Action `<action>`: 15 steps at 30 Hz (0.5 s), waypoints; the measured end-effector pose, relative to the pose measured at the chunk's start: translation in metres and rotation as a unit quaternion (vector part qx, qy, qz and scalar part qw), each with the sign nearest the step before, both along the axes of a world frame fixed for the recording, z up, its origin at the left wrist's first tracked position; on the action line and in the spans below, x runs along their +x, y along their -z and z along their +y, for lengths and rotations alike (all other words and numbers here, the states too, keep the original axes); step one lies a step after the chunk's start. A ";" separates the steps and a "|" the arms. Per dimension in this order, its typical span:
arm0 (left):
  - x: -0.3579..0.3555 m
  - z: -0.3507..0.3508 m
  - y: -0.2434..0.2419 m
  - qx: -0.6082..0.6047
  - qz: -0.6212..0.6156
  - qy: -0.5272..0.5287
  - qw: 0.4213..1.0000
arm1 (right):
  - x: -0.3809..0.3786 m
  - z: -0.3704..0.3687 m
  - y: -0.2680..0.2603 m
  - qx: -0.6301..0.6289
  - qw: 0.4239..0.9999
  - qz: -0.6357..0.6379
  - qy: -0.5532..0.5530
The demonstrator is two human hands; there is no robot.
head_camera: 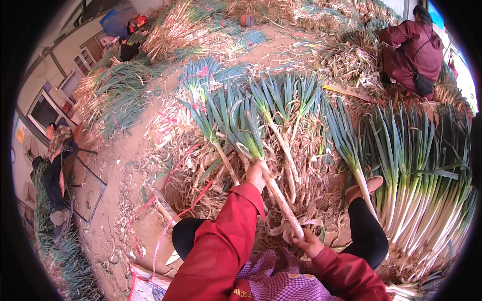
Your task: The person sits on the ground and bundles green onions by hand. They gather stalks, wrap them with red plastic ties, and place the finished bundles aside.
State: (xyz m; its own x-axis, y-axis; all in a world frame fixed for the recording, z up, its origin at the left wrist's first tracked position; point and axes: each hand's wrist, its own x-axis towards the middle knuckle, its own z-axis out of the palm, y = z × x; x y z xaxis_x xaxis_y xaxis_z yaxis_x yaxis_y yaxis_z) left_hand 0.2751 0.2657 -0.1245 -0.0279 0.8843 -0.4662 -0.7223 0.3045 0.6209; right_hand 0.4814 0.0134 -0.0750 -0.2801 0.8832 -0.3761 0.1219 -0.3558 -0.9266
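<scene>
A long green onion stalk (281,199) slants across the middle, its green leaves away from me and its pale end near my lap. My left hand (257,175) is closed around the stalk just below the leaves. At the lower end, my right hand (309,242) grips the root end, where some peeled skin hangs. Several unpeeled green onions (284,145) lie just ahead on a heap of dry husks (199,165). To the right, one cleaner green onion (363,184) leans beside a large row of white-stemmed green onions (410,203).
A person in a dark red checked coat (418,52) crouches at the upper right. Another person (58,169) is at the far left by a metal frame (98,195). Piles of bundled green onions (120,90) lie behind. Pink plastic ties (162,240) trail at my left.
</scene>
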 end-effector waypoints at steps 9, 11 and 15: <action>0.044 -0.062 0.010 0.006 0.337 0.191 0.922 | 0.003 0.010 0.039 0.041 0.972 -0.193 0.131; 0.063 -0.090 0.009 -0.026 0.321 0.384 0.866 | 0.018 0.024 0.036 0.135 0.938 -0.271 0.169; 0.056 -0.093 0.004 -0.066 0.319 0.324 0.888 | 0.033 0.026 0.013 0.148 0.924 -0.315 0.157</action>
